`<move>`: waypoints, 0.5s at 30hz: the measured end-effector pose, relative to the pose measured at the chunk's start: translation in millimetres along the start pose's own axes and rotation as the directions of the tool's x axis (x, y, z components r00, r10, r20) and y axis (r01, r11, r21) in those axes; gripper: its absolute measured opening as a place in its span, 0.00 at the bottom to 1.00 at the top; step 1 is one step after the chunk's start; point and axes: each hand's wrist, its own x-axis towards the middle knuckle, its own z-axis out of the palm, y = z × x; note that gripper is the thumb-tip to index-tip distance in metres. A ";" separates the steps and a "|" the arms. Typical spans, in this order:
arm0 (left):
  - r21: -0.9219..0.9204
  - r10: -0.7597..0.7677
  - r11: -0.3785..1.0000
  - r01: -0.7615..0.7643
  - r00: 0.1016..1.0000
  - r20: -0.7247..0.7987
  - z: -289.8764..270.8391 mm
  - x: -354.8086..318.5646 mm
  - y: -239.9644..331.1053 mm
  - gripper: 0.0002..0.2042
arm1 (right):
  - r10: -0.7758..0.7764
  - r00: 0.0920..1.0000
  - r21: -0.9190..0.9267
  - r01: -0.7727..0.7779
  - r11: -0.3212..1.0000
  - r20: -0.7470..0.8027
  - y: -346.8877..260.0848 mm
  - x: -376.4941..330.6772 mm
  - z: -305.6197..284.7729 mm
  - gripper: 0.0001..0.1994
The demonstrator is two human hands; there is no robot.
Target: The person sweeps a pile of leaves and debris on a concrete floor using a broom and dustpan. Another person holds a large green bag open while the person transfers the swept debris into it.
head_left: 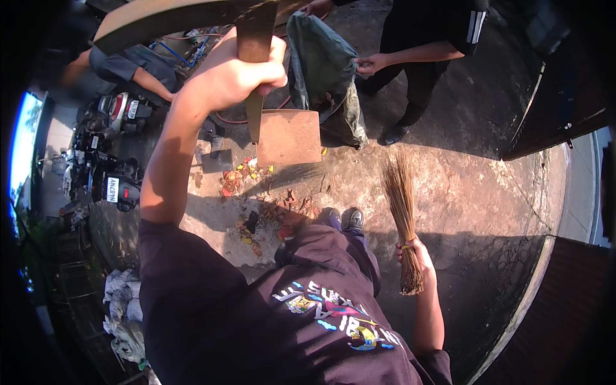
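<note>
My left hand (240, 74) is closed around a tapered wooden handle (253, 45), raised in front of me. A curved wooden bar (167, 22) crosses its top, and a flat, square, rust-brown panel (289, 138) shows by its lower end; it resembles a long-handled dustpan. My right hand (416, 253) grips a stick broom (402, 205) near its bound end, with the thin bristles pointing away from me. A yellow band circles the broom by my fingers. Dry leaves (289, 208) lie scattered on the concrete between the panel and my shoes.
Ahead, another person's hand (372, 64) holds a large green-grey sack (324, 64) by its rim. A second person's arm (153, 83) reaches in at the left. Motorcycles (119, 186) stand along the left, with white sacks (125, 308) nearer. A low curb (523, 314) edges the right side.
</note>
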 end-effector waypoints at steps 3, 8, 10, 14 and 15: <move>-0.272 -0.120 0.960 0.063 0.972 -0.200 -0.3 -78.3 -72.9 0.09 | 0.148 0.986 -0.364 -0.166 0.917 -0.076 2.0 80.6 -9.2 0.19; -0.282 -0.483 0.875 0.393 0.744 -0.462 91.7 -231.3 -212.7 0.09 | 0.170 0.985 -0.986 -0.022 0.168 0.007 26.8 209.2 44.2 0.31; -0.412 -0.622 0.783 0.466 0.582 -0.524 136.5 -255.1 -235.6 0.08 | 0.096 0.993 -0.986 0.052 0.158 0.068 31.5 262.6 74.9 0.34; -0.575 -0.683 0.725 0.380 0.288 -0.671 224.8 -344.6 -302.6 0.07 | 0.021 1.000 -0.999 0.017 -0.051 0.016 47.6 380.6 131.5 0.44; -0.623 -0.718 0.676 0.394 0.164 -0.676 240.8 -362.8 -305.1 0.07 | 0.011 1.000 -0.997 0.023 -0.067 0.022 53.4 407.8 139.7 0.45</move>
